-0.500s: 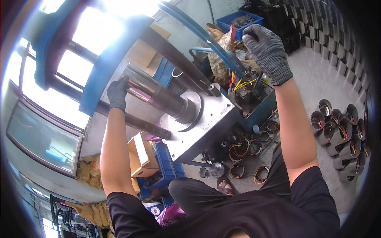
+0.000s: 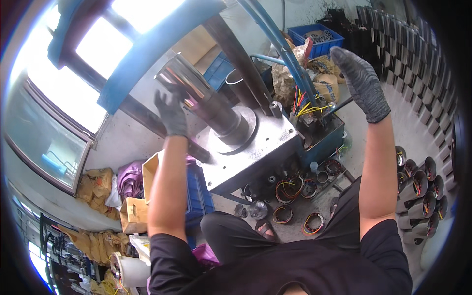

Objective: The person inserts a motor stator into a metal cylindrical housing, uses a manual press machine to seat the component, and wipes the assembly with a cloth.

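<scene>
Beside the cylinder (image 2: 212, 109), I see the left hand (image 2: 172, 114) in a grey glove, fingers spread and blurred; I can't tell if they touch the metal. Cylinder stands on a round disc (image 2: 250, 129) on the press plate (image 2: 276, 135), between two posts (image 2: 236, 59), shiny up top, darker lower down. Right hand (image 2: 361, 84), same glove, is raised well apart from it, fingers straight and close together, nothing visible in its grip. Near that wrist I get a dark lever (image 2: 339, 106) and yellow wires (image 2: 309, 109). Blue beam (image 2: 147, 59) sits above the plate. On the floor: wire rings (image 2: 282, 221) near a sandalled foot (image 2: 265, 228), and dark tubes (image 2: 414, 191) grouped far right. Blue crate (image 2: 332, 48) sits at the back.
</scene>
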`<state>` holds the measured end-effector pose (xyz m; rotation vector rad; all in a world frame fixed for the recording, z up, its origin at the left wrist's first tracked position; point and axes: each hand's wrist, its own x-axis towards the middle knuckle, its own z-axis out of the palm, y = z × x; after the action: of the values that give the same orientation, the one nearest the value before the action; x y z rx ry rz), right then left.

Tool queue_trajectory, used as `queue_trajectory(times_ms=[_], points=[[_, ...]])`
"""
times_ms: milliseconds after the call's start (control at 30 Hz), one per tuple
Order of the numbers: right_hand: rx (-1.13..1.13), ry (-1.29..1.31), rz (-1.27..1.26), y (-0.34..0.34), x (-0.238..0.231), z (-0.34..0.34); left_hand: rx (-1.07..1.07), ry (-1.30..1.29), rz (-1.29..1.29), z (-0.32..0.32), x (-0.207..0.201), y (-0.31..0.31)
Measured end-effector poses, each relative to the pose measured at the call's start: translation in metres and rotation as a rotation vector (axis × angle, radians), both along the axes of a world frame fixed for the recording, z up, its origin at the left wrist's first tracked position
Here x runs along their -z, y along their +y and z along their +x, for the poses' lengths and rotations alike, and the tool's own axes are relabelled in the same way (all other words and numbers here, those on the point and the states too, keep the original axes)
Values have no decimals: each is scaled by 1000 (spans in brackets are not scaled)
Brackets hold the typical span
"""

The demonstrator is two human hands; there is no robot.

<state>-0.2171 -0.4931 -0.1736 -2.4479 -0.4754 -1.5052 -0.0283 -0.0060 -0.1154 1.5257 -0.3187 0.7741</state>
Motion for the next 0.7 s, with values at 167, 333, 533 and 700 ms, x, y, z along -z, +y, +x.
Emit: queue_trajectory(times_ms=[167, 333, 533, 700], points=[[83, 424, 382, 46, -31, -26, 74, 136, -142, -33, 146, 9], [145, 563, -141, 50, -30, -59, -149, 335, 118, -41, 239, 9], [-64, 1300, -433, 42, -4, -121, -183, 291, 142, -36, 220, -4], [53, 1459, -402, 54, 13, -144, -131, 181, 128, -6, 242, 4]])
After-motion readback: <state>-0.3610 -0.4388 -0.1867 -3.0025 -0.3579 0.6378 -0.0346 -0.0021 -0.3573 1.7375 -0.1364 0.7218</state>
